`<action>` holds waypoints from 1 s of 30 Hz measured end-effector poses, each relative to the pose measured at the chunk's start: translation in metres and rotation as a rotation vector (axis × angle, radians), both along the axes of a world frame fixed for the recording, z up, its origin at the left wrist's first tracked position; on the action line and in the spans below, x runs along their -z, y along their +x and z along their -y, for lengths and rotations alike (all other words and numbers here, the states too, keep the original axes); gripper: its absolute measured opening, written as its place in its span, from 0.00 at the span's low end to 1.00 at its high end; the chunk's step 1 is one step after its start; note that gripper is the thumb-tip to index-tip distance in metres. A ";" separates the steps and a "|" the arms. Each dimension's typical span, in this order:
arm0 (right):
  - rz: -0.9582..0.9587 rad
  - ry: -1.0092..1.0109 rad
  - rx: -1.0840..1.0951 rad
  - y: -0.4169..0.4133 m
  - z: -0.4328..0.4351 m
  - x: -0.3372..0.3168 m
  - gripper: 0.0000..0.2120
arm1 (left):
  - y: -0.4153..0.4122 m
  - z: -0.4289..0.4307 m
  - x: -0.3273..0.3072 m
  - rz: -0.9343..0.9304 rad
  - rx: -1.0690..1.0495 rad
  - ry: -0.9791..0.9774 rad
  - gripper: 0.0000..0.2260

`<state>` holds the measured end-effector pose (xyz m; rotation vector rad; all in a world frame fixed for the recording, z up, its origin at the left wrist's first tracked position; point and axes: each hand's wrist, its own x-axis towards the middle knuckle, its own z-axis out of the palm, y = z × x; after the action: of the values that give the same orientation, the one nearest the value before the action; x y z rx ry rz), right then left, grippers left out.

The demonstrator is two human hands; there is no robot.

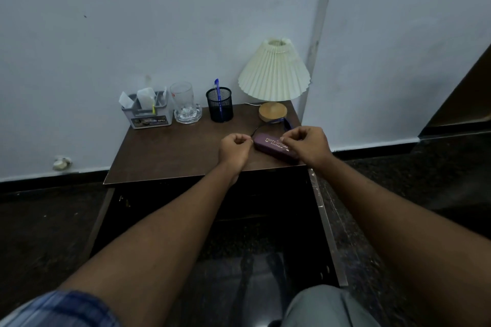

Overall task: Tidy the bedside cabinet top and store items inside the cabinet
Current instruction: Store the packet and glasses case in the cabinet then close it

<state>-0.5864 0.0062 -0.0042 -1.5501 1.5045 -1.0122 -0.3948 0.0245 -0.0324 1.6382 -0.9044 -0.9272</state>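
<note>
I have the purple spectacle case (268, 145) lying flat near the front right corner of the tabletop (172, 156), and I judge it light, rigid and smooth-skinned, best taken across its long sides so it does not slip. My right hand (308, 145) sits curled over its right half, fingertips pinching at the lid; my left hand (235, 150) is curled at its left end, and I cannot tell whether it pinches the case or the thin dark strand (256, 129) there. Along the back edge, a grey organiser (146, 111) holds papers, a mesh cup (219, 105) one blue pen (218, 93), a glass (182, 95) looks empty
</note>
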 end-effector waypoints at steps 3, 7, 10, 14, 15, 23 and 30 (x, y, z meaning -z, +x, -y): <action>-0.061 -0.029 0.123 -0.011 0.022 0.003 0.07 | 0.000 0.019 -0.002 0.033 -0.015 0.000 0.02; -0.126 0.031 0.180 -0.019 0.045 0.016 0.11 | -0.004 0.038 0.001 0.093 -0.006 -0.013 0.04; -0.197 0.067 0.176 -0.022 0.057 0.027 0.13 | -0.006 0.049 0.006 0.131 0.017 -0.004 0.04; -0.289 0.089 0.157 -0.023 0.069 0.036 0.16 | -0.007 0.062 0.012 0.183 0.025 0.010 0.04; -0.301 0.087 0.149 -0.023 0.071 0.037 0.16 | -0.006 0.065 0.013 0.194 0.021 0.017 0.05; -0.330 0.100 0.104 -0.015 0.081 0.038 0.13 | -0.006 0.075 0.017 0.232 0.024 0.073 0.09; -0.318 0.067 0.165 -0.013 0.075 0.023 0.09 | 0.003 0.067 0.011 0.185 0.001 0.033 0.08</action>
<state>-0.5992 -0.0683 -0.0276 -1.6153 1.8909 -0.8219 -0.3918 -0.0424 -0.0434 1.7736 -1.0202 -0.8039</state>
